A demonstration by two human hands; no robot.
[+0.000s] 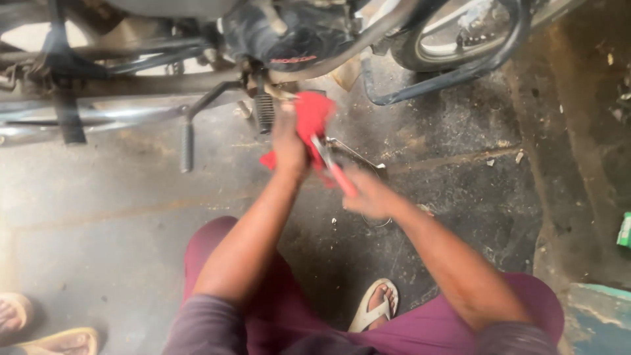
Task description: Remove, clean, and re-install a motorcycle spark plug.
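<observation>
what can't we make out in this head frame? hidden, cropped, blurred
- Left hand: its fingers are buried in the crumpled red cloth; what they touch behind it is hidden.
- Right hand: motion-blurred; grip on the red-handled metal tool unclear, and the tool's tip disappears into the cloth.
- Dark motorcycle: cut off by the top edge.
- Sandalled foot, bottom left: owner is out of frame.

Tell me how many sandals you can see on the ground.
3: a white sandal on the foot between the person's knees, and two tan sandals at the bottom left corner, cut off by the frame. More may be hidden.
</observation>
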